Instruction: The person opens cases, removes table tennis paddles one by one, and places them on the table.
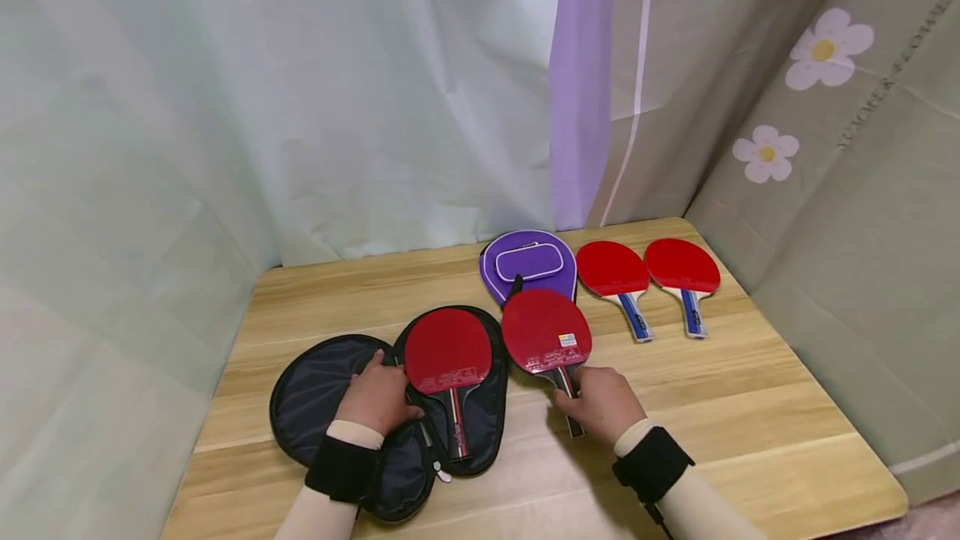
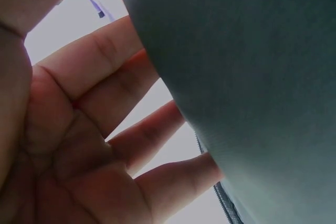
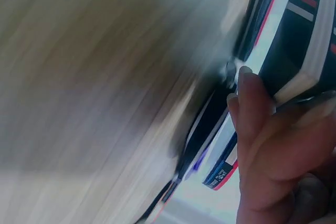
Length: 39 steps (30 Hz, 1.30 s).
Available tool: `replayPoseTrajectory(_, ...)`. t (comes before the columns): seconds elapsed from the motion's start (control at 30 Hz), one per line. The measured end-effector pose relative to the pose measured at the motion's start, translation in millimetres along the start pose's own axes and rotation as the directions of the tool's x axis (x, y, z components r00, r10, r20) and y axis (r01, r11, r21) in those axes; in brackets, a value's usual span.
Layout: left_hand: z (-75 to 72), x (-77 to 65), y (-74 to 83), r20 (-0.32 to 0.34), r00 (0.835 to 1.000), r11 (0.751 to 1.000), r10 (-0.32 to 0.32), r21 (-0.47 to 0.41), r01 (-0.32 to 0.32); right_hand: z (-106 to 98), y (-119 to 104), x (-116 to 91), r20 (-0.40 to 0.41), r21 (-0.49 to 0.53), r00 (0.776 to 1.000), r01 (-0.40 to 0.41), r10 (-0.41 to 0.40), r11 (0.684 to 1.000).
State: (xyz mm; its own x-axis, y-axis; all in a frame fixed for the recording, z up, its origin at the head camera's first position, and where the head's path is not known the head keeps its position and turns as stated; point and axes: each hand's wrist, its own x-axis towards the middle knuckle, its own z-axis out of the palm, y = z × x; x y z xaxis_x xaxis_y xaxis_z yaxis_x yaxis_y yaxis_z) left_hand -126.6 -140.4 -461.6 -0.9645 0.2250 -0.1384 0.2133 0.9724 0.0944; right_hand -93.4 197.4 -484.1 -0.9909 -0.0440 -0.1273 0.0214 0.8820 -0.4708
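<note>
My right hand (image 1: pixel 603 404) grips the dark handle of a red table tennis paddle (image 1: pixel 542 325), its blade pointing away from me and overlapping a purple case in the head view. The right wrist view shows my fingers (image 3: pixel 257 129) curled round that handle's end. On the left lies a black paddle case (image 1: pixel 318 394), unfolded, with a second red paddle (image 1: pixel 447 348) in its right half. My left hand (image 1: pixel 378 394) is at the case's left half, beside that paddle. Its fingers (image 2: pixel 173 182) stretch out in the left wrist view, their tips hidden behind the case's dark fabric.
The purple paddle case (image 1: pixel 528 261) lies at the back of the wooden table (image 1: pixel 720 440). To its right are two red paddles with blue handles, one (image 1: pixel 612 267) beside the other (image 1: pixel 682 265). Curtains (image 1: pixel 375 107) hang close behind the table and along its sides.
</note>
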Motion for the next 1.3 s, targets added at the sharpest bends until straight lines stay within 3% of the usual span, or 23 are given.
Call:
replayPoseTrajectory(0.23, 1.0, -2.4, 0.2, 0.0, 1.0, 1.0, 0.004, -0.001, -0.004, -15, 29, -5, -0.004, 0.037, 0.994, -0.105, 0.105, 0.994)
replayPoseTrajectory(0.63, 2.5, -1.0, -1.6, 0.014, 1.0, 1.0, -0.008, 0.001, 0.007, -45, 79, -19, -0.057, 0.044, 0.981, -0.18, 0.183, 0.983)
replayPoseTrajectory(1.0, -0.1, 1.0, 1.5, 0.014, 1.0, 1.0, -0.008, 0.016, 0.008, -67, 126, -32, -0.085, 0.019, 0.952, -0.292, 0.293, 0.956)
replayPoseTrajectory(1.3, 0.4, 1.5, 0.8, 0.015, 1.0, 1.0, -0.01, 0.015, 0.01, -76, 149, -42, -0.104, 0.013, 0.926, -0.362, 0.362, 0.932)
